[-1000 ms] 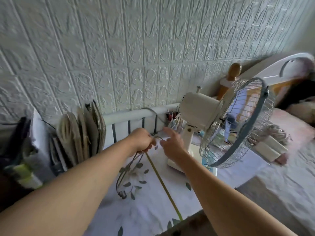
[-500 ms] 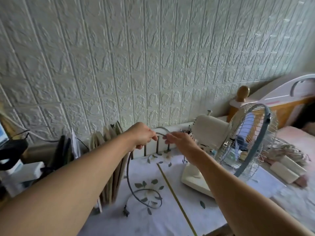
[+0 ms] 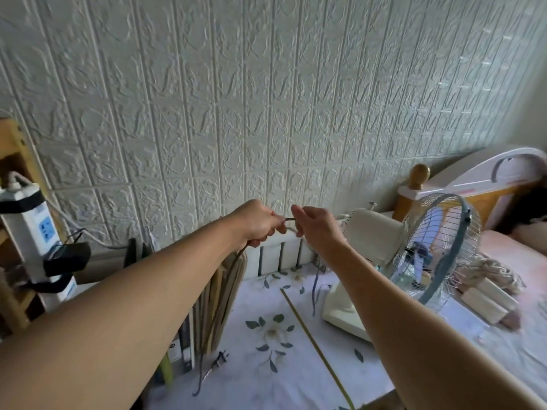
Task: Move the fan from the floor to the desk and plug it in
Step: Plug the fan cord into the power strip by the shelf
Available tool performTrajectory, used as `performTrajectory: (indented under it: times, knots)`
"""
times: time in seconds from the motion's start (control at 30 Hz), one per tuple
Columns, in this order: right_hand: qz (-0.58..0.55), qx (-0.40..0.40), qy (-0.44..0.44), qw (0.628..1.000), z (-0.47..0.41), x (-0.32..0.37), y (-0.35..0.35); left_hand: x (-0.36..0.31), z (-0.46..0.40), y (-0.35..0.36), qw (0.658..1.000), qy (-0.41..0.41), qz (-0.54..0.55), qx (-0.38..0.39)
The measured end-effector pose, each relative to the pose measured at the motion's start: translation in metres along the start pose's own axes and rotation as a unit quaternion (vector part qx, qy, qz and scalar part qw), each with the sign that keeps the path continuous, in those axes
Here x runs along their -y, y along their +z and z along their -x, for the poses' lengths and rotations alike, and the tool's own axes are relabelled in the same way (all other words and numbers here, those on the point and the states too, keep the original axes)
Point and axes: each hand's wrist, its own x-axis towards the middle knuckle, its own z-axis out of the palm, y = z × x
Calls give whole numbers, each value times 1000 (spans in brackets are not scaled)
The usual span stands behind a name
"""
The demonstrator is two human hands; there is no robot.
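Fan [image 3: 384,255]: upright on the worktop [image 3: 266,380], at 4 o'clock of both hands.
Left hand [image 3: 257,224]: fist closed around the cord [image 3: 204,350].
Right hand [image 3: 316,229]: fingertips pinching the same cord.
Plug [image 3: 219,358]: resting on the worktop, prongs blurred.
Cord's fan end: hidden behind the right forearm.

Cord [image 3: 233,263] partly hidden behind left forearm; plug [image 3: 218,360] too blurred to count prongs. Bed headboard [image 3: 503,170] and shelf [image 3: 11,161] cut off by edges.
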Motion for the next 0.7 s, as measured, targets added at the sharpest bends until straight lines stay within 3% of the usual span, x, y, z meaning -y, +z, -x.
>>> performTrajectory:
  times: [0.1,0.17,0.3,0.33,0.4,0.5,0.53,0.7]
  knots:
    - [70,-158,108,979,2,-15,-16,8,6,-12,999,-11,31,10]
    - [74,-204,163,962,11,-20,-20,15,11,-22,999,-14,45,12]
    - [9,-8,74,997,18,15,10,16,13,-22,999,-6,44,4]
    - [24,4,56,998,21,25,16,16,14,-21,999,-3,43,4]
    - [52,-58,63,995,20,30,13,15,15,-21,998,-1,54,11]
    - [91,-232,129,960,25,21,-3,18,22,-29,998,13,62,27]
    - [84,-246,122,958,28,19,-4,19,24,-31,997,17,66,26]
    - [36,-47,41,997,34,48,23,11,28,-29,997,37,68,4]
